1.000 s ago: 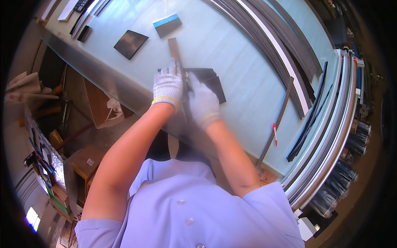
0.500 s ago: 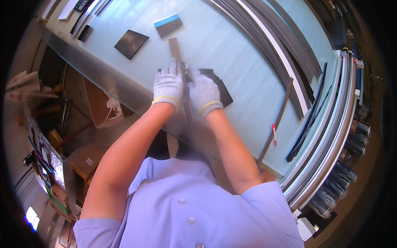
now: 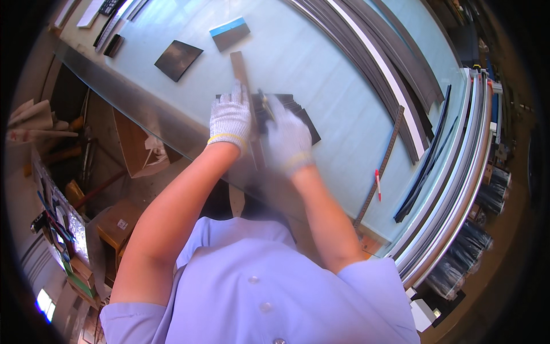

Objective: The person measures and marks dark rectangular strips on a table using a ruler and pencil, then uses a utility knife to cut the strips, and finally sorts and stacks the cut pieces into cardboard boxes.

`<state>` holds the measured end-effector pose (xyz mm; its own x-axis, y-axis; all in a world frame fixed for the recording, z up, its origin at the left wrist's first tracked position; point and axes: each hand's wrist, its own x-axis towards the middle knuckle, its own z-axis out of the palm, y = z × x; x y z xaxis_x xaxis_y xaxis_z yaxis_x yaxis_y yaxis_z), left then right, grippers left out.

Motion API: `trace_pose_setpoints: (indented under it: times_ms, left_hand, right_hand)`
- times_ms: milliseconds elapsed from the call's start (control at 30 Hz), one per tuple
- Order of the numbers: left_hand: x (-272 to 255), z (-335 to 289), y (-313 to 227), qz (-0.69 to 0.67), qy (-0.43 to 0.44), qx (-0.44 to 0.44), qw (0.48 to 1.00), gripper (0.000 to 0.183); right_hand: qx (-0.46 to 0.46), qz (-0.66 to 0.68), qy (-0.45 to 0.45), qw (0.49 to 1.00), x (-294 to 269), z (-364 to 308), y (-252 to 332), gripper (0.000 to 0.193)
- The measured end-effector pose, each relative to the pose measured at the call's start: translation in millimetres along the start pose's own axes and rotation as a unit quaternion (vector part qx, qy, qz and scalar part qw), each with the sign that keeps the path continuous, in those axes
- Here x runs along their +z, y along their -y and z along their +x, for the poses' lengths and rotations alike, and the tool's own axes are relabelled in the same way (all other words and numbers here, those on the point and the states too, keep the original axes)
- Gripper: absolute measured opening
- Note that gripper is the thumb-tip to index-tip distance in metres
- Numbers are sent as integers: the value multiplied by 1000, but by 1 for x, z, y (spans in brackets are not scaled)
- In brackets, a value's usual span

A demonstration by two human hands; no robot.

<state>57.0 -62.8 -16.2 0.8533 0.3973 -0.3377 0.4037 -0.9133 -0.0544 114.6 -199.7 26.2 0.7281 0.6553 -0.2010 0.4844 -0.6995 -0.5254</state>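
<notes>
My left hand (image 3: 229,119), in a pale knit glove with a yellow cuff line, lies flat with fingers stretched forward. It presses beside and on a long straight brownish bar (image 3: 238,65). The bar crosses a stack of thin black sheets (image 3: 307,121), whose right edges fan out. My right hand (image 3: 288,136), gloved alike and smeared by motion, is just right of the bar over the sheets. Its fingers are closed round a slim dark tool (image 3: 264,103) with a yellowish part; its tip is too blurred to make out.
The pale blue table (image 3: 338,155) carries a loose black square (image 3: 179,60) and a blue-edged dark piece (image 3: 230,35). Long dark strips (image 3: 366,63) curve across the right, near a ruler (image 3: 381,163) and a red-and-white pen (image 3: 377,184). An open cardboard box (image 3: 133,150) stands below the left edge.
My right hand has drawn back a little to the right, away from the bar, with the slim tool still in it. My left hand stays on the bar.
</notes>
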Motion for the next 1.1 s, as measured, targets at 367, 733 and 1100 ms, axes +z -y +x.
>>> trace_pose_setpoints:
  times_ms: [367, 733, 1100]
  left_hand:
    - [4, 0, 3, 1, -5, -5, 1000, 122]
    - [12, 3, 2, 12, -29, 1, 1000, 121]
    - [2, -1, 2, -10, -9, -4, 1000, 123]
  right_hand:
    - [27, -19, 112, 993, 18, -91, -22, 56]
    - [14, -9, 48, 999, 28, -8, -3, 54]
    - [-23, 31, -24, 999, 0, -17, -6, 53]
